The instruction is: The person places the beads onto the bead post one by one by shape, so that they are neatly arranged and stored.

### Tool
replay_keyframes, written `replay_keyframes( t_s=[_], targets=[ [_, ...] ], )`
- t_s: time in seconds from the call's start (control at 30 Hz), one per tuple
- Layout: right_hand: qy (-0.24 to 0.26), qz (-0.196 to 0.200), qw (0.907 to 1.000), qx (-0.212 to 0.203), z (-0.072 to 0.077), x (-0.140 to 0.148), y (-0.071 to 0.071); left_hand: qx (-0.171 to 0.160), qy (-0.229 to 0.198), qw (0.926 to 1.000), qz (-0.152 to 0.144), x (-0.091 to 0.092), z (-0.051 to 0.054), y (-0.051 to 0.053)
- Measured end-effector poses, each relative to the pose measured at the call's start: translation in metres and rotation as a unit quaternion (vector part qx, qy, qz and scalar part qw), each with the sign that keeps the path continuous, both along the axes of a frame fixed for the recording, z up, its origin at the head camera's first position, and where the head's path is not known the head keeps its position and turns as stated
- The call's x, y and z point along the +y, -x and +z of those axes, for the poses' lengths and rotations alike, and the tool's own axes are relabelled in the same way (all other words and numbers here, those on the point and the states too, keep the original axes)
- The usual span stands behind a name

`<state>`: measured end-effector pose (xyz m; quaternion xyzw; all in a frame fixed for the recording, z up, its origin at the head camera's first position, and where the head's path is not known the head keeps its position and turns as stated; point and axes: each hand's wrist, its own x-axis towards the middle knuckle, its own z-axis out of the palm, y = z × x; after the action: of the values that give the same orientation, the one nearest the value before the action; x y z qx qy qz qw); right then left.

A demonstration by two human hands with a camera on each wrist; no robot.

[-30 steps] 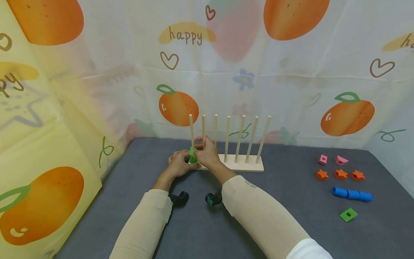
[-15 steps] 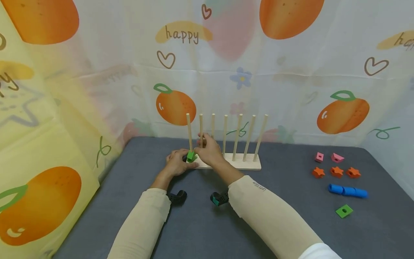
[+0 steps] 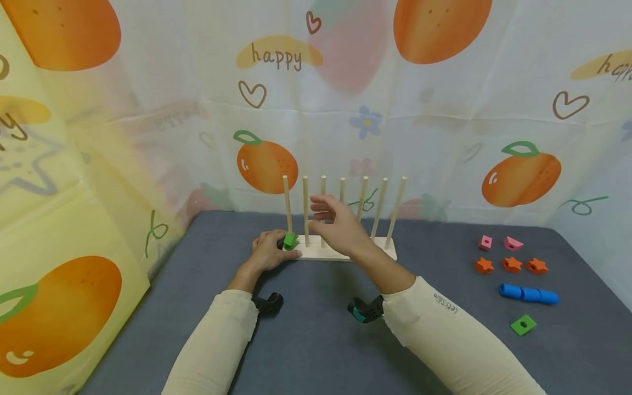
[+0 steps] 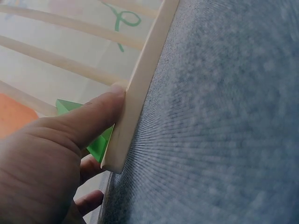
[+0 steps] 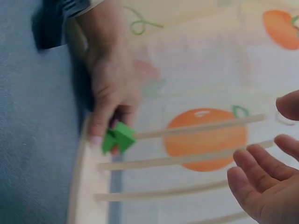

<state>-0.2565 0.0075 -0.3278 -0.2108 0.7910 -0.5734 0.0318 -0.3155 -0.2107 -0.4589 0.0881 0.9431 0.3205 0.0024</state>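
A wooden peg rack (image 3: 323,253) with a row of upright pegs stands near the back of the table. Green blocks (image 3: 289,241) sit low on its leftmost peg, turned at different angles, as the right wrist view also shows. My left hand (image 3: 268,251) grips the rack's left end; in the left wrist view the thumb (image 4: 96,114) presses the front of the base. In front of the middle pegs, my right hand (image 3: 344,227) is raised with loosely bent fingers and holds nothing. The left fingers behind the rack are partly hidden.
On the right side of the table lie two pink blocks (image 3: 513,243), three orange star blocks (image 3: 512,264), a row of blue cylinders (image 3: 529,294) and a green block (image 3: 523,325) with a hole. A printed cloth (image 3: 434,126) hangs right behind the rack.
The upper green block has come down the leftmost peg onto the one below. My right hand has let go of it and moved right. My left hand keeps its place on the rack.
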Motion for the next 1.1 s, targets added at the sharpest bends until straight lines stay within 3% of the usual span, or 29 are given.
replay_keyframes(
  t_s=[0.13, 0.47, 0.9, 1.1],
  targets=[
    [0.009, 0.016, 0.9996, 0.020, 0.015, 0.014, -0.015, -0.002, -0.003, 1.0000, 0.003, 0.000, 0.000, -0.001],
    [0.007, 0.009, 0.9981, 0.061, 0.039, 0.059, -0.050, 0.001, -0.010, 0.9999, -0.004, 0.001, -0.004, -0.002],
    [-0.016, -0.037, 0.9842, 0.173, 0.044, 0.117, -0.081, 0.008, -0.010, 0.9999, -0.007, 0.000, -0.001, -0.003],
    [-0.007, -0.058, 0.9799, 0.191, 0.041, 0.136, -0.092, 0.009, -0.013, 0.9999, -0.006, -0.001, 0.000, -0.002]
  ],
)
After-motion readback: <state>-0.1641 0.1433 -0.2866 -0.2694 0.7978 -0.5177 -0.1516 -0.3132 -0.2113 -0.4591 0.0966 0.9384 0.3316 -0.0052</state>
